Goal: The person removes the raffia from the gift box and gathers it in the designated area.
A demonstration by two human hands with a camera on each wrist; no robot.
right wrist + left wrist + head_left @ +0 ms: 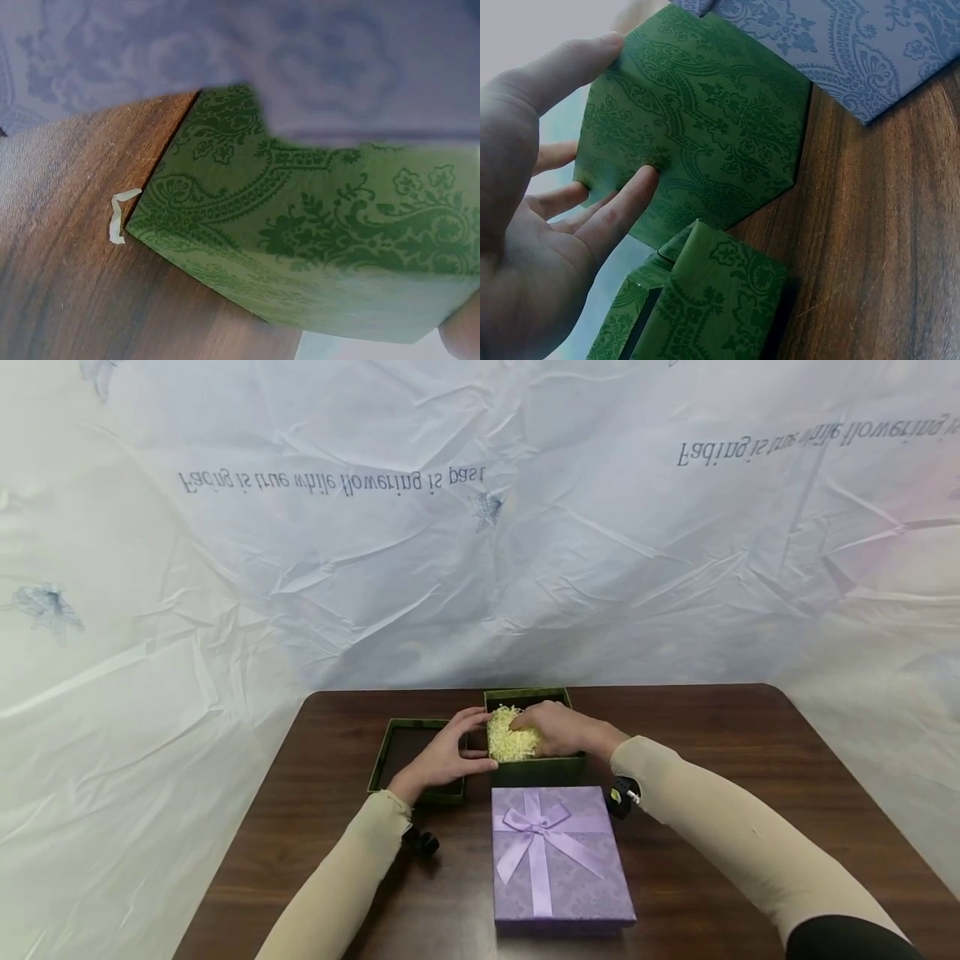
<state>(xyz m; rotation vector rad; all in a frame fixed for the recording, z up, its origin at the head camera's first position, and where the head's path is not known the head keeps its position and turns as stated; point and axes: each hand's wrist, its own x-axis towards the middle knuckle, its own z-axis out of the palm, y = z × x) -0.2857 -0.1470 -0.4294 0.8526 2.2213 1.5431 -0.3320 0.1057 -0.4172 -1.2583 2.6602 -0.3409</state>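
Note:
A green patterned box [540, 770] stands at the back of the table, holding pale yellow shredded paper [506, 739]. My right hand [558, 728] reaches down into this box at the shredded paper; its fingertips are hidden there, so I cannot tell whether they pinch any. At the box's left side, my left hand [446, 756] is spread, thumb and fingers apart. In the left wrist view, fingertips touch the green box's wall [705, 127]. Under the left hand lies the green box lid [390, 735], its dark hollow facing up.
A purple box [562, 893] with a lilac ribbon bow sits in front of the green box, between the forearms. One loose paper strip [118, 216] lies on the wooden table [67, 292] by the green box's corner. Behind hangs a white printed sheet [525, 568].

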